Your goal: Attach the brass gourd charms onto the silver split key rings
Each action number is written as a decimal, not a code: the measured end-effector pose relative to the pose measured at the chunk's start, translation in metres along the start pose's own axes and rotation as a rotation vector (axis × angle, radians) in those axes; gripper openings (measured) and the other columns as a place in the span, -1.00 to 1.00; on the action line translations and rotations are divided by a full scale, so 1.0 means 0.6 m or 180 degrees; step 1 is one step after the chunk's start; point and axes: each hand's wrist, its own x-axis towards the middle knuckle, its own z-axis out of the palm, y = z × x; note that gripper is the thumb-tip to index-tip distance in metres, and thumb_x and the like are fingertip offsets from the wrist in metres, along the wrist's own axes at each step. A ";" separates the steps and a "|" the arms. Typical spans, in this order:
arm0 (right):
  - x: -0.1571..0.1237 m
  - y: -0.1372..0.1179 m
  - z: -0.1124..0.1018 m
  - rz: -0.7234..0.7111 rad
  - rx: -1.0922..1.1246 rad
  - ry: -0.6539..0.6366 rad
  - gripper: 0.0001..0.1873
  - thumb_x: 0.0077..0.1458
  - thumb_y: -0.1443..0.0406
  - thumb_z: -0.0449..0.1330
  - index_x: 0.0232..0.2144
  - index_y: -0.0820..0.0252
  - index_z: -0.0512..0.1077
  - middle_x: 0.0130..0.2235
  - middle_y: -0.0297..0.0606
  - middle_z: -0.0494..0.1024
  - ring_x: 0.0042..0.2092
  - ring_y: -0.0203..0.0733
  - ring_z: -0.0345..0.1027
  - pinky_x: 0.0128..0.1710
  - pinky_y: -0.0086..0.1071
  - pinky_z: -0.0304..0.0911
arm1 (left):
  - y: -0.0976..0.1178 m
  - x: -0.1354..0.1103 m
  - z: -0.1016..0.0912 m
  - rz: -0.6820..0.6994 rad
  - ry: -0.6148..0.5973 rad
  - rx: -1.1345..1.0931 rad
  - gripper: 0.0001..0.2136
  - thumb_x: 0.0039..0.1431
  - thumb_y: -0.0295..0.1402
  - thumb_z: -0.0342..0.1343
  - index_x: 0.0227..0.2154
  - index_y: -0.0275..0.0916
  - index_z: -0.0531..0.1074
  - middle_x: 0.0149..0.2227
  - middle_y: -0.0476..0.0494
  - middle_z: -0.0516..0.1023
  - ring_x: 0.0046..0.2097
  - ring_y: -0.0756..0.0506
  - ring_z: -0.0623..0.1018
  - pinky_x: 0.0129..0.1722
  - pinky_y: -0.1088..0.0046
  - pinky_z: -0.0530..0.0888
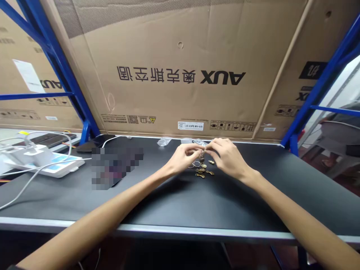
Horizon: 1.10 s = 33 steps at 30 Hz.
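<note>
My left hand (185, 156) and my right hand (225, 155) meet above the black tabletop, fingertips pinched close together. Between them hangs a small keychain (202, 159) with dark, bead-like parts, its upper end at the fingertips of both hands. Below it on the table lie several small brass-coloured charms (203, 172). Another brass charm (211, 162) rests near my right fingers. A metal key ring (196, 164) shows beside my left fingers. The exact parts inside each pinch are too small to make out.
Clear plastic bags (164, 141) lie along the table's back edge. A blurred-out dark object (116, 168) sits to the left, near a white power strip (60, 165) with cables. Large cardboard boxes (180, 101) and blue rack posts (323, 86) stand behind. A person (334, 138) is partly visible far right.
</note>
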 end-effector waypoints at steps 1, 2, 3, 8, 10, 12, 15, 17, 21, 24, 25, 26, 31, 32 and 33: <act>0.000 0.000 0.000 -0.0008 0.0006 0.0018 -0.83 0.36 0.31 0.09 -0.21 0.17 0.48 -0.20 -0.18 0.60 -0.14 -0.08 0.42 -0.07 -0.20 0.20 | 0.000 0.001 -0.001 0.0050 0.0048 0.0103 -0.75 0.26 -0.25 0.12 -0.15 -0.29 0.57 -0.13 -0.22 0.66 -0.14 -0.13 0.64 -0.14 0.36 0.57; 0.000 0.000 -0.001 -0.0016 0.0015 0.0030 -0.84 0.35 0.32 0.09 -0.21 0.18 0.48 -0.19 -0.18 0.60 -0.14 -0.08 0.42 -0.08 -0.20 0.20 | -0.001 0.002 -0.001 0.0108 0.0118 0.0204 -0.76 0.26 -0.25 0.13 -0.20 -0.30 0.59 -0.15 -0.23 0.66 -0.16 -0.13 0.64 -0.14 0.36 0.56; 0.000 0.000 -0.001 -0.0039 0.0033 0.0047 -0.84 0.35 0.32 0.10 -0.21 0.18 0.48 -0.19 -0.18 0.60 -0.14 -0.08 0.42 -0.07 -0.20 0.20 | -0.002 0.002 0.000 0.0170 0.0209 0.0307 -0.78 0.25 -0.26 0.14 -0.23 -0.30 0.60 -0.18 -0.22 0.67 -0.18 -0.12 0.63 -0.15 0.36 0.55; 0.001 -0.007 0.004 -0.0287 0.0060 0.0122 -0.86 0.34 0.34 0.11 -0.23 0.19 0.47 -0.21 -0.19 0.60 -0.14 -0.09 0.42 -0.05 -0.21 0.21 | -0.006 0.001 0.004 0.0304 0.0738 0.0859 -0.86 0.20 -0.38 0.13 -0.38 -0.27 0.57 -0.37 -0.08 0.64 -0.32 -0.04 0.57 -0.27 0.45 0.48; 0.000 -0.009 0.005 -0.0316 0.0034 0.0153 -0.86 0.34 0.34 0.10 -0.24 0.19 0.47 -0.21 -0.19 0.60 -0.15 -0.09 0.42 -0.05 -0.21 0.21 | -0.007 0.000 0.002 0.0348 0.0799 0.1074 -0.86 0.21 -0.40 0.10 -0.33 -0.26 0.56 -0.43 -0.03 0.61 -0.39 -0.01 0.52 -0.33 0.47 0.44; 0.000 -0.009 0.004 -0.0270 -0.0005 0.0200 -0.86 0.34 0.34 0.10 -0.23 0.20 0.47 -0.21 -0.18 0.60 -0.15 -0.09 0.42 -0.05 -0.21 0.21 | -0.006 0.000 -0.001 0.0473 0.0681 0.1286 -0.83 0.25 -0.38 0.07 -0.22 -0.24 0.56 -0.46 0.00 0.58 -0.44 0.01 0.49 -0.34 0.48 0.43; 0.000 -0.005 -0.001 -0.0147 -0.0048 0.0234 -0.85 0.34 0.34 0.10 -0.24 0.20 0.47 -0.21 -0.16 0.59 -0.15 -0.07 0.42 -0.06 -0.19 0.21 | -0.005 0.001 -0.006 0.0700 0.0489 0.1572 -0.82 0.29 -0.28 0.09 -0.22 -0.21 0.56 -0.44 -0.01 0.59 -0.43 0.00 0.48 -0.31 0.46 0.42; 0.000 -0.001 -0.003 -0.0133 -0.0030 0.0243 -0.86 0.33 0.34 0.11 -0.25 0.20 0.47 -0.22 -0.16 0.59 -0.15 -0.06 0.42 -0.06 -0.18 0.22 | -0.003 0.002 -0.007 0.0705 0.0540 0.1653 -0.79 0.29 -0.24 0.11 -0.36 -0.22 0.55 -0.43 -0.03 0.60 -0.41 -0.01 0.49 -0.31 0.45 0.42; -0.001 0.002 0.000 -0.0228 -0.0011 0.0226 -0.87 0.34 0.33 0.11 -0.23 0.19 0.47 -0.21 -0.19 0.59 -0.15 -0.09 0.41 -0.03 -0.19 0.22 | -0.002 0.002 -0.003 0.0547 0.0680 0.1604 -0.82 0.30 -0.32 0.06 -0.33 -0.23 0.53 -0.38 -0.05 0.61 -0.37 -0.02 0.52 -0.30 0.46 0.43; -0.001 0.000 0.004 -0.0246 -0.0025 0.0222 -0.86 0.34 0.33 0.10 -0.23 0.18 0.47 -0.22 -0.20 0.60 -0.16 -0.09 0.41 -0.04 -0.18 0.22 | -0.004 0.002 -0.003 0.0813 0.0502 0.1657 -0.84 0.29 -0.38 0.07 -0.17 -0.19 0.54 -0.24 -0.08 0.64 -0.25 -0.06 0.57 -0.19 0.42 0.46; -0.002 -0.001 0.004 -0.0232 -0.0027 0.0224 -0.85 0.34 0.33 0.10 -0.24 0.18 0.48 -0.22 -0.19 0.60 -0.16 -0.09 0.41 -0.04 -0.18 0.22 | -0.005 0.002 -0.003 0.0905 0.0465 0.1696 -0.85 0.28 -0.38 0.09 -0.18 -0.17 0.54 -0.23 -0.09 0.64 -0.22 -0.07 0.58 -0.16 0.40 0.46; -0.002 -0.001 0.004 -0.0214 -0.0028 0.0225 -0.85 0.34 0.33 0.10 -0.24 0.18 0.48 -0.22 -0.19 0.60 -0.15 -0.08 0.41 -0.04 -0.18 0.22 | -0.005 0.002 -0.004 0.0945 0.0477 0.1729 -0.88 0.26 -0.38 0.12 -0.23 -0.17 0.55 -0.24 -0.09 0.64 -0.22 -0.08 0.58 -0.13 0.39 0.46; -0.002 -0.002 0.004 -0.0309 -0.0084 0.0238 -0.83 0.35 0.32 0.09 -0.25 0.18 0.47 -0.22 -0.18 0.60 -0.17 -0.08 0.42 -0.05 -0.18 0.22 | 0.002 0.001 0.000 0.0382 0.0952 0.1395 -0.84 0.19 -0.36 0.16 -0.48 -0.24 0.51 -0.42 -0.04 0.62 -0.37 -0.04 0.54 -0.27 0.42 0.45; -0.002 -0.003 0.005 -0.0357 -0.0128 0.0235 -0.82 0.36 0.32 0.08 -0.24 0.18 0.47 -0.23 -0.18 0.60 -0.17 -0.08 0.42 -0.05 -0.18 0.23 | 0.004 0.001 0.001 0.0237 0.1008 0.1257 -0.83 0.17 -0.37 0.15 -0.51 -0.25 0.50 -0.45 -0.03 0.61 -0.40 -0.03 0.53 -0.32 0.44 0.44; -0.002 -0.004 0.006 -0.0411 -0.0180 0.0237 -0.81 0.37 0.32 0.07 -0.24 0.18 0.48 -0.23 -0.17 0.60 -0.18 -0.08 0.42 -0.05 -0.18 0.23 | 0.005 0.000 0.003 0.0110 0.1024 0.1099 -0.82 0.16 -0.37 0.16 -0.54 -0.26 0.49 -0.48 -0.03 0.59 -0.42 -0.02 0.52 -0.35 0.45 0.43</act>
